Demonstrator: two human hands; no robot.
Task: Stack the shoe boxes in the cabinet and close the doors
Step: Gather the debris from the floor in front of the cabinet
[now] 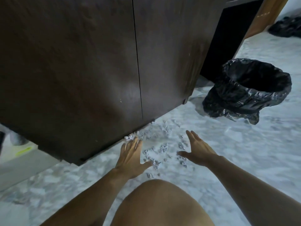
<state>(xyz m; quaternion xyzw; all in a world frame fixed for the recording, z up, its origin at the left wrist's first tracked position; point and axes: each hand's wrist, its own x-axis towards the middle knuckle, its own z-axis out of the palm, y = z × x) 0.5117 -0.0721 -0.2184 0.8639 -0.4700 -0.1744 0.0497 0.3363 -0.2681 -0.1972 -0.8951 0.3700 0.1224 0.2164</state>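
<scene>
A dark brown wooden cabinet (81, 62) fills the upper left of the head view. Both its doors are closed, with a thin vertical seam (138, 62) between them. No shoe box is in sight. My left hand (132, 157) hovers flat just below the cabinet's bottom edge, fingers apart, holding nothing. My right hand (197, 149) is held out to its right over the floor, palm turned inward, fingers extended, also empty. Neither hand touches the doors.
A bin lined with a black plastic bag (249, 88) stands on the marble floor (244, 152) right of the cabinet. My bare knee (159, 204) is at the bottom centre. A dark heap (285, 26) lies far right; a light shoe (22, 149) shows at left.
</scene>
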